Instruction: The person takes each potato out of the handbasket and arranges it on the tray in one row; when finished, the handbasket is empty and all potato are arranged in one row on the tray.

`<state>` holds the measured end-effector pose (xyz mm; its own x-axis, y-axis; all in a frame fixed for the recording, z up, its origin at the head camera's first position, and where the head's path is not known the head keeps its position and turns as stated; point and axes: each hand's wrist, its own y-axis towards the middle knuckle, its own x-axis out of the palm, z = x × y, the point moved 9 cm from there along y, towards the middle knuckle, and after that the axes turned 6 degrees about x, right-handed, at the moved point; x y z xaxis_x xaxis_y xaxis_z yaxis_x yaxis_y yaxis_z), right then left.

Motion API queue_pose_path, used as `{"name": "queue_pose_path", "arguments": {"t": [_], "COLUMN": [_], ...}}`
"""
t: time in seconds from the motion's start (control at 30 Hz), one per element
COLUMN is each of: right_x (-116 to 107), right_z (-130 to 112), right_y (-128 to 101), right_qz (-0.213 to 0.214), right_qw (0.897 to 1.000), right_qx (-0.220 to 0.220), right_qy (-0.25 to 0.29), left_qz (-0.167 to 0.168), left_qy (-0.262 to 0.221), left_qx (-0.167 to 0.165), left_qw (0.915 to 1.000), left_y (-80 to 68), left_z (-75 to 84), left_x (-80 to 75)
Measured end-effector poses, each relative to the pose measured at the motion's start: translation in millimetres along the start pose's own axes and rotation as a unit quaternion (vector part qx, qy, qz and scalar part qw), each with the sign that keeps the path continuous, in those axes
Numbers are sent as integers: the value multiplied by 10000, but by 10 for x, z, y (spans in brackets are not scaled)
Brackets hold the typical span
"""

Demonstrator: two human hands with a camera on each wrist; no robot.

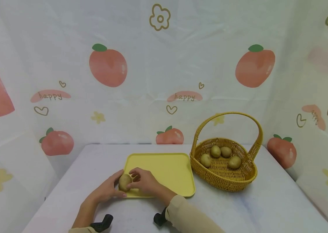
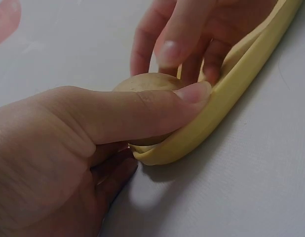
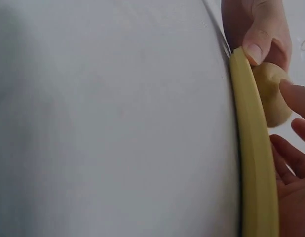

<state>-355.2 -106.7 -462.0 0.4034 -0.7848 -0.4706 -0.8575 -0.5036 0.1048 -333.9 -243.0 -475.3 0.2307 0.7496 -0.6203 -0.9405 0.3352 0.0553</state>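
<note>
A brown potato (image 1: 125, 183) sits at the near left corner of a yellow tray (image 1: 166, 174). My left hand (image 1: 107, 189) curves round its left side. In the left wrist view, the left thumb (image 2: 147, 111) crosses in front of the potato (image 2: 147, 81), its tip by the tray rim, while the other fingers go behind and below the corner, partly hidden. My right hand (image 1: 146, 183) is over the tray, just right of the potato, fingers loosely bent and spread. Its thumb tip is at the potato (image 3: 271, 94) in the right wrist view; contact is hard to judge.
A wicker basket (image 1: 222, 186) with a tall arched handle stands right of the tray, holding several potatoes (image 1: 234, 162). A white cloth covers the table (image 1: 257, 207). Fruit-printed cloth (image 1: 140, 113) hangs behind and at both sides.
</note>
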Motion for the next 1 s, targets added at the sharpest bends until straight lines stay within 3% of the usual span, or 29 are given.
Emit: {"name": "queue_pose_path", "arguments": {"t": [0.33, 0.57, 0.8, 1.0], "right_x": [-481, -974, -1509, -1959], "right_z": [17, -124, -265, -335], "right_y": [-215, -434, -584, -644], "right_qz": [-191, -125, 84, 62], "right_qw": [9991, 9970, 9872, 9828], "right_qx": [-15, -425, -860, -552], "right_qy": [-371, -629, -1340, -1761], "left_qz": [-33, 0, 6, 11], "left_qy": [16, 80, 188, 119], "left_qx": [167, -50, 12, 2], "left_qw": [9999, 10000, 9998, 9999], "left_y": [39, 36, 26, 8], "left_z": [30, 10, -20, -9], "left_x": [21, 45, 46, 12]}}
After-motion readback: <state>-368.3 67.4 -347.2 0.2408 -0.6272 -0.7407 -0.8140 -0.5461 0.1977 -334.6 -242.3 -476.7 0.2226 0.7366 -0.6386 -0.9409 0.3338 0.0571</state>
